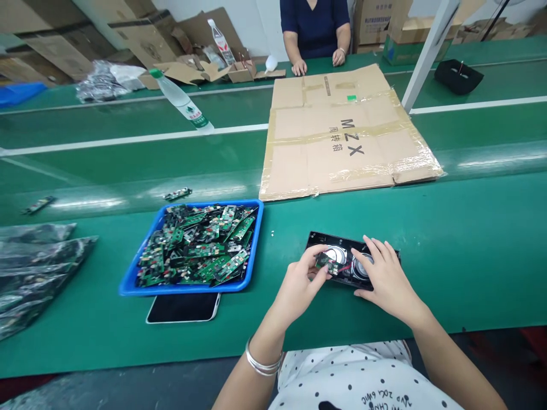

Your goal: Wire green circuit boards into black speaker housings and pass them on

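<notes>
A black speaker housing (314, 240) with two round speaker drivers lies on the green table in front of me. My left hand (305, 277) pinches a small green circuit board (328, 263) above the housing's left part. Red wires (343, 267) run from the board toward the right-hand driver (359, 269). My right hand (384, 273) rests over the right end of the housing, fingers spread along its far side and thumb at the near edge. It partly hides that driver.
A blue tray (256, 245) heaped with circuit boards stands to the left, with a phone (183, 308) partly under it. A flattened cardboard box (342, 136) lies ahead. Plastic bags (38, 273) lie far left. A water bottle (182, 102) lies beyond, and a person (315, 34) sits opposite.
</notes>
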Available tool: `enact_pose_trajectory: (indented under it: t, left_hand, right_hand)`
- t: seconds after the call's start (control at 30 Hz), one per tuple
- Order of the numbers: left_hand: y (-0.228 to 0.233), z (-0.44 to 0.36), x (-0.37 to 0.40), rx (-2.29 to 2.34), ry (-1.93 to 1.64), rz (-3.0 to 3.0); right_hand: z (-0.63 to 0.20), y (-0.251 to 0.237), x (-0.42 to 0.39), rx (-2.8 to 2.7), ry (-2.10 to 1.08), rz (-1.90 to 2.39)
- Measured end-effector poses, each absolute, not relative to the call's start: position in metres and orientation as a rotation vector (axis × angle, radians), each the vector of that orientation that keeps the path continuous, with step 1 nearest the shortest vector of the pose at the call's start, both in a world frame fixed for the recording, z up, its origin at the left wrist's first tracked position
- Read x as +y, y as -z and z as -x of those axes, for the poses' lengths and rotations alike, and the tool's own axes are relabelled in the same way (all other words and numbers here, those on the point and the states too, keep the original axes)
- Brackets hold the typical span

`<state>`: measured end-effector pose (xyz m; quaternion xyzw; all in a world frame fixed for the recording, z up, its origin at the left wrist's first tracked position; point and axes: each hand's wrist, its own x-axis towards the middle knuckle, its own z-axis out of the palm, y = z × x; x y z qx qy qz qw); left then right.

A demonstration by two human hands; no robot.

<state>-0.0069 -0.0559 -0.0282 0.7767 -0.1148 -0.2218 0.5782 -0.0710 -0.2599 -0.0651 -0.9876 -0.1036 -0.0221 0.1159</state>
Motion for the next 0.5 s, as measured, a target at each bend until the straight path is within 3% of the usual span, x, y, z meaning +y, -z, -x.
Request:
enact_pose_trajectory:
  t: [0.27,0.5]
  left_hand:
    - [0.029,-0.001,-0.07,-0.056,0.875,-1.572]
    - [0.033,-0.001,-0.082,-0.072,0.917,-1.616]
  right_hand:
    - [0.069,0.062,-0.264,-0.3,0.094,2.863]
    - [0.07,0.066,-0.266,-0.303,0.148,2.842]
